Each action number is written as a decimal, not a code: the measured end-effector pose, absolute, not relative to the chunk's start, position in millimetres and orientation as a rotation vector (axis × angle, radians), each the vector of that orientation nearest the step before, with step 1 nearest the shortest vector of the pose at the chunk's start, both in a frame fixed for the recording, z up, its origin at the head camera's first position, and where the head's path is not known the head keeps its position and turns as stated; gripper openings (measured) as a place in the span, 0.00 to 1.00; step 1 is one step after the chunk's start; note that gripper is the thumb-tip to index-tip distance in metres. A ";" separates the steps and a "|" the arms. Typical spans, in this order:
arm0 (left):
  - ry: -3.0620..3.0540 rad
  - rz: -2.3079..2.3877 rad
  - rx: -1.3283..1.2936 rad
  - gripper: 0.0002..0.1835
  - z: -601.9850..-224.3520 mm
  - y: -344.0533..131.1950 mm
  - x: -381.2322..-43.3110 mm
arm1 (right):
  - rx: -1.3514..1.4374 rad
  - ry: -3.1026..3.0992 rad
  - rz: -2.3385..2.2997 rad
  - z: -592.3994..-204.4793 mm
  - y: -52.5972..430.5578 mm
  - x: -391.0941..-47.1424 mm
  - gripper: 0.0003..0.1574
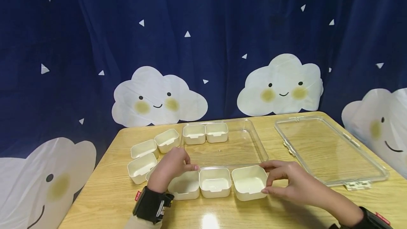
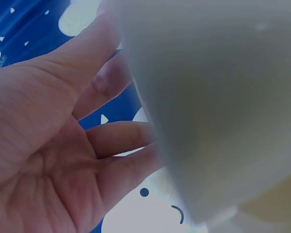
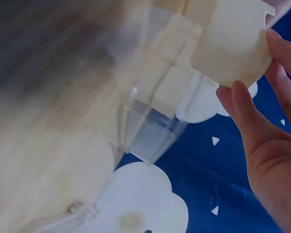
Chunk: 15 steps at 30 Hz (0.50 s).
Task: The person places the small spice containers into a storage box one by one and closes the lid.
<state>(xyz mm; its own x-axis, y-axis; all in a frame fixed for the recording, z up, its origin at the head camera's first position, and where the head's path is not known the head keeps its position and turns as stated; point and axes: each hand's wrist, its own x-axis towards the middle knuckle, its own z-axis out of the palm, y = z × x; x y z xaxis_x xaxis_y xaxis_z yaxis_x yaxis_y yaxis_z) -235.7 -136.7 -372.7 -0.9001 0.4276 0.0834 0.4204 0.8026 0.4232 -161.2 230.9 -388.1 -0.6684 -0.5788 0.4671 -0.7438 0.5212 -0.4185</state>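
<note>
Cream box (image 1: 249, 183), rightmost of the three in the front row, is pinched at its right end by the right hand (image 1: 284, 179). That hand's thumb presses the near corner and its fingers reach the far corner, so the grip is only as wide as the box's short side; the box lies directly to the left of the fingertips. A narrow gap parts it from the middle box (image 1: 215, 183).

At the row's other end, the left hand (image 1: 171, 165) reaches over the left box (image 1: 185, 188), thumb held out near its far rim. In the left wrist view, its fingers meet the edge of a blurred box; whether they grip it, I cannot tell. Just beyond the row is the clear tray (image 1: 229, 154), with two cream boxes in its far left corner.
</note>
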 end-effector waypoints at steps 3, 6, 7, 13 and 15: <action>2.978 0.689 0.722 0.20 -373.1 -136.9 -236.0 | 1.093 -2.457 0.873 -379.6 232.7 -165.3 0.16; 2.975 0.699 0.740 0.19 -373.6 -137.0 -236.5 | 1.029 -2.445 0.877 -372.2 235.5 -170.7 0.17; 2.974 0.700 0.740 0.20 -373.9 -137.2 -236.7 | 0.998 -2.447 0.886 -370.2 236.3 -172.8 0.17; 2.978 0.700 0.731 0.20 -374.4 -138.1 -237.3 | 0.855 -2.403 0.879 -365.6 236.7 -195.3 0.18; 2.974 0.701 0.724 0.20 -374.7 -137.9 -237.1 | 0.831 -2.386 0.859 -367.0 235.7 -204.6 0.18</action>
<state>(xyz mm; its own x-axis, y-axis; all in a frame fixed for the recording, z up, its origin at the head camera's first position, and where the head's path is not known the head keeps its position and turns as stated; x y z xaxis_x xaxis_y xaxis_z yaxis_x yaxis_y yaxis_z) -237.1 -137.9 -374.7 -0.8938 0.4369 0.1013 0.4362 0.7940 0.4234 -204.6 235.7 -367.0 -0.7068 -0.3799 0.5968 -0.6730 0.6209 -0.4018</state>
